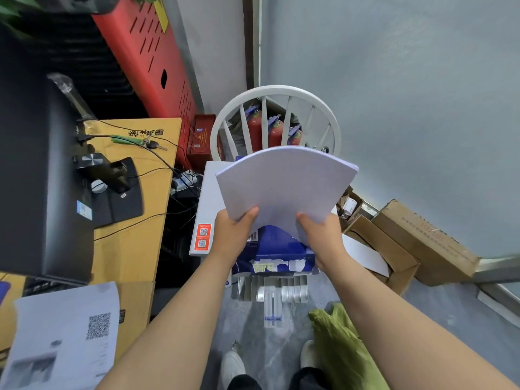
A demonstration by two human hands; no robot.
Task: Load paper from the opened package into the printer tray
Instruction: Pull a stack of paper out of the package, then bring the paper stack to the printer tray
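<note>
A thick stack of white paper (284, 184) is held up in the air in front of me, bowed slightly. My left hand (233, 235) grips its near left corner and my right hand (323, 237) grips its near right corner. Directly below the stack lies the torn blue paper package (273, 254), resting on a white printer (206, 204). The printer's clear plastic tray (271, 291) sticks out toward me below the package.
A white spindle-back chair (275, 119) stands behind the printer, with red fire extinguishers (275, 130) beyond it. A yellow desk (135, 192) with a black monitor (36, 164) is at left. Cardboard boxes (408, 243) sit at right, a green cloth (343, 347) near my feet.
</note>
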